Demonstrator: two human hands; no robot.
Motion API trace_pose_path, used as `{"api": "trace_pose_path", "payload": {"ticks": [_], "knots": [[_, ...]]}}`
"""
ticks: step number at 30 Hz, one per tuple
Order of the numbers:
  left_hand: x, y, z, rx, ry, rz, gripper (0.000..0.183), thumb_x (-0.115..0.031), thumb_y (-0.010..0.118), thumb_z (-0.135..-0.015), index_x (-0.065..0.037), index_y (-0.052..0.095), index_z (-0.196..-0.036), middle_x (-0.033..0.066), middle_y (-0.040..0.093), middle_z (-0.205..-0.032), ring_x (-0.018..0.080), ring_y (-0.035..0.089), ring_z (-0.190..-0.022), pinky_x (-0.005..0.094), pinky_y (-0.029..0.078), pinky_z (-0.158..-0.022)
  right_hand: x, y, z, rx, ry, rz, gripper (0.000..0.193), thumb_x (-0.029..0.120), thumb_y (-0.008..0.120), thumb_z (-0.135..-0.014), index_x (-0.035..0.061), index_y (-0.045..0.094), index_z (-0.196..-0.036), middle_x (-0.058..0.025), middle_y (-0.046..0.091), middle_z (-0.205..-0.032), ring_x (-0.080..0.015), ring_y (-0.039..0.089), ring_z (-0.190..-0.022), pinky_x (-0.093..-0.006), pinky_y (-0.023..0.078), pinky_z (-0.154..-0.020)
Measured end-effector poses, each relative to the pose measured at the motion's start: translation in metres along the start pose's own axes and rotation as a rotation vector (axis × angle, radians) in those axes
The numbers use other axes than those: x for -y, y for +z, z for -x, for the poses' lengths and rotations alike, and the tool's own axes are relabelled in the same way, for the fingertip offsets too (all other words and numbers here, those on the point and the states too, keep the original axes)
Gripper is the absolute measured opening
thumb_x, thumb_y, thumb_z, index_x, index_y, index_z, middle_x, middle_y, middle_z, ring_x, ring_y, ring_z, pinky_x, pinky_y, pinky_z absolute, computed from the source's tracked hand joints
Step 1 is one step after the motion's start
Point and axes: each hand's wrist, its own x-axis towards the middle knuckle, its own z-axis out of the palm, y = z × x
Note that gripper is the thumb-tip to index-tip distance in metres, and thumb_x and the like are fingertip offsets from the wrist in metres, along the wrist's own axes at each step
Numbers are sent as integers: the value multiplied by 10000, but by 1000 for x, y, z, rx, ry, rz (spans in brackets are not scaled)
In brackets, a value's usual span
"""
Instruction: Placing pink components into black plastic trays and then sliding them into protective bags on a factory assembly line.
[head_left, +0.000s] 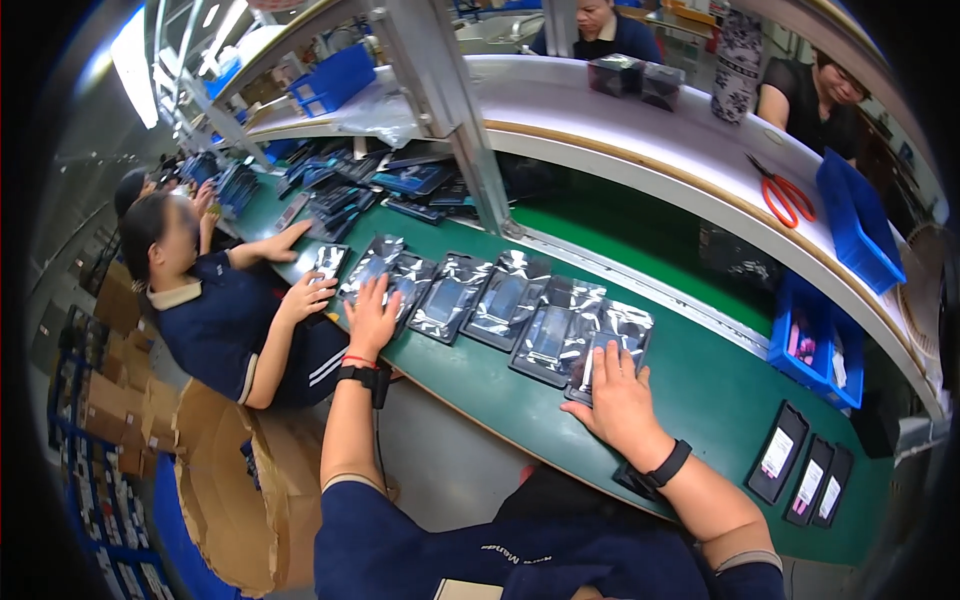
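On the green table a row of dark flat trays in shiny clear plastic lies side by side. My left hand point(370, 318) rests with spread fingers on a wrapped tray point(407, 275) at the row's left end. At the right end, my right hand point(622, 398) lies flat on another wrapped tray point(628, 325), its fingers stretched out and its thumb apart. Between the hands are more of these packs, among them one wrapped tray point(450, 297) near my left hand and another point(508, 298) mid-row. Neither hand is closed around anything.
A co-worker point(200, 290) sits at the left, hands on a small pack. Behind lies a heap of dark packs point(340, 195). Black trays with white labels point(778, 450) lie at the right, near blue bins point(845, 370). Red-handled scissors point(787, 200) are on the shelf; a cardboard box point(290, 470) stands below.
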Motion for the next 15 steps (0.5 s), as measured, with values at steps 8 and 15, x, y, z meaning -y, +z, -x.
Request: {"api": "trace_pose_path", "payload": {"ticks": [8, 15], "knots": [[6, 9, -14, -263, 104, -104, 374, -361, 540, -870, -62, 595, -1087, 201, 576, -964, 363, 535, -922, 468, 370, -833, 11, 6, -20, 59, 23, 49, 914, 635, 571, -732, -106, 436, -1250, -293, 428, -1282, -383, 458, -1115, -593, 451, -789], [34, 4, -20, -255, 31, -168, 424, -407, 480, -897, -63, 583, -1121, 210, 580, -1041, 364, 540, -987, 490, 371, -866, 31, 14, -41, 65, -26, 131, 856, 667, 490, -767, -106, 553, -1129, -291, 515, -1170, -371, 506, -1047, -571, 527, -617]]}}
